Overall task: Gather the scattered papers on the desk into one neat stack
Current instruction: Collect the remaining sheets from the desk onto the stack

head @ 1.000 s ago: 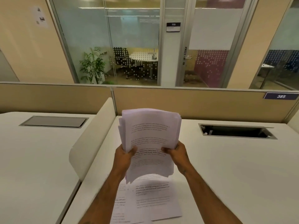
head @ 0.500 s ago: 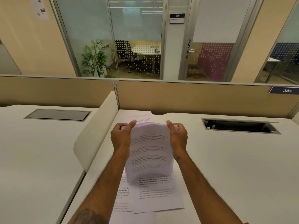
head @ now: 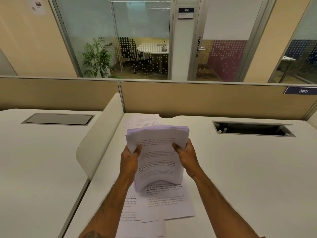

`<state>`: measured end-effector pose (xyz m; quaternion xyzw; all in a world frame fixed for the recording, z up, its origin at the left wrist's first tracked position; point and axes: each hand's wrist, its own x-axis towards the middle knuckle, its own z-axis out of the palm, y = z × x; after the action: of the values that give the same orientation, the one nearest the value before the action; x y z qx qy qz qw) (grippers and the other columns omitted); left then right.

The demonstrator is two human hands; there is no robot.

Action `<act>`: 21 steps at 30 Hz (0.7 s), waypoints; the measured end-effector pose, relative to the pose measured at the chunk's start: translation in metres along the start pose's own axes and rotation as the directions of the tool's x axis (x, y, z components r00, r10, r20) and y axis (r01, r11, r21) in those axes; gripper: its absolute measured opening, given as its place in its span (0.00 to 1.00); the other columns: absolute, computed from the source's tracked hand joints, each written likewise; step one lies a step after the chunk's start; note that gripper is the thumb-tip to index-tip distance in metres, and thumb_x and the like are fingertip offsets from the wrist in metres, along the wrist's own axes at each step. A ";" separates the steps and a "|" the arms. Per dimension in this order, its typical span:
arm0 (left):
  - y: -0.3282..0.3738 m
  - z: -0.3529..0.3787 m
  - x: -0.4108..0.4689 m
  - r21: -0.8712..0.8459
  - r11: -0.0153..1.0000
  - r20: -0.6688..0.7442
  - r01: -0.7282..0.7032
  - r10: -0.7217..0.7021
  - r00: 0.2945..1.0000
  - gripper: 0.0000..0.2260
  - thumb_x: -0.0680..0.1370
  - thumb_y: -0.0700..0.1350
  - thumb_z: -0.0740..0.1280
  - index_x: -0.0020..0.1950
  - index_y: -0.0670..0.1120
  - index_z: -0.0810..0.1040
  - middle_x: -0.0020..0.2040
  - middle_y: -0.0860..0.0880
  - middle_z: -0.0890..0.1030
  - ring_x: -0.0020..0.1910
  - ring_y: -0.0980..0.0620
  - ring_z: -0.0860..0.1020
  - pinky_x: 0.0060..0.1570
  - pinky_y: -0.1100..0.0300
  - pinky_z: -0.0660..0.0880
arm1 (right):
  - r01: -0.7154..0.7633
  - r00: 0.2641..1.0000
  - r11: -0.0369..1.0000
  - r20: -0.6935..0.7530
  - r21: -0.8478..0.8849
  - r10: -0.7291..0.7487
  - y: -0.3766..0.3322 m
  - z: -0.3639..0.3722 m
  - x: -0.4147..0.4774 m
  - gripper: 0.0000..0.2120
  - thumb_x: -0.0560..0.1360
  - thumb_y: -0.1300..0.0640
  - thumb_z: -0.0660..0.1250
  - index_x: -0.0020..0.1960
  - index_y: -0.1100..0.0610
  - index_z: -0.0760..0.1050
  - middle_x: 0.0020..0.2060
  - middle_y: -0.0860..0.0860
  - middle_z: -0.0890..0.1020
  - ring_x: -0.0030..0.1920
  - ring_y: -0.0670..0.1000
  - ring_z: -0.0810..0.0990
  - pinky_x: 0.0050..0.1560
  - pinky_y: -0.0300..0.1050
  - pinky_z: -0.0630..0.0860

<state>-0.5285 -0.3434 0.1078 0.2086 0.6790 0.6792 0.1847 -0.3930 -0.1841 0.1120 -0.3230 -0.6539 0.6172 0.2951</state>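
A thick bundle of printed papers (head: 157, 152) stands tilted on its lower edge over the white desk (head: 240, 169). My left hand (head: 130, 158) grips its left side and my right hand (head: 186, 156) grips its right side, thumbs on the front page. The bundle's lower edge bows up over loose printed sheets (head: 164, 203) lying flat near the desk's front. Another single sheet (head: 147, 120) lies flat behind the bundle, near the partition.
A curved white divider (head: 96, 143) separates this desk from the left desk. An open cable hatch (head: 252, 129) sits at the right rear, a closed hatch (head: 58, 119) on the left desk. A beige partition (head: 205, 100) runs along the back.
The bundle was held high a second ago, then brought down onto the desk with hands near its top. Now both hands grip lower on its sides and the top edges look more even.
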 end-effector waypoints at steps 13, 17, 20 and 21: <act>-0.048 0.001 0.000 0.019 0.995 0.044 0.094 -0.095 0.995 0.15 0.83 0.41 0.65 0.69 0.46 0.70 0.58 0.44 0.80 0.57 0.43 0.81 0.51 0.49 0.82 | -0.060 0.994 0.985 0.079 -0.163 0.073 0.046 -0.006 0.002 0.19 0.80 0.56 0.66 0.70 0.53 0.70 0.60 0.52 0.81 0.60 0.56 0.80 0.59 0.56 0.80; -0.021 -0.023 0.011 0.013 0.999 0.098 0.034 -0.036 0.995 0.14 0.81 0.45 0.69 0.66 0.50 0.74 0.57 0.47 0.83 0.53 0.46 0.85 0.49 0.49 0.84 | 0.028 0.997 0.986 0.075 -0.167 -0.015 0.014 -0.001 0.011 0.20 0.79 0.50 0.68 0.68 0.53 0.71 0.58 0.52 0.82 0.55 0.55 0.83 0.55 0.56 0.83; 0.002 -0.049 0.015 -0.057 0.998 0.198 0.018 -0.006 0.980 0.21 0.74 0.55 0.75 0.65 0.50 0.78 0.58 0.47 0.85 0.54 0.45 0.85 0.50 0.47 0.84 | 0.051 0.993 0.998 0.113 -0.043 -0.046 -0.016 0.006 0.023 0.18 0.78 0.51 0.69 0.66 0.53 0.74 0.56 0.52 0.84 0.52 0.55 0.85 0.54 0.58 0.83; 0.006 -0.057 0.016 -0.061 0.998 0.244 0.027 -0.012 0.970 0.23 0.73 0.55 0.76 0.66 0.50 0.78 0.59 0.47 0.85 0.55 0.44 0.85 0.50 0.47 0.83 | 0.045 0.990 0.999 0.136 0.010 -0.046 -0.025 0.010 0.027 0.17 0.78 0.53 0.69 0.66 0.54 0.75 0.56 0.52 0.84 0.53 0.56 0.85 0.53 0.58 0.83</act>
<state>-0.5720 -0.3832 0.1146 0.2775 0.6310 0.6682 0.2797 -0.4192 -0.1695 0.1364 -0.2642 -0.6775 0.6334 0.2648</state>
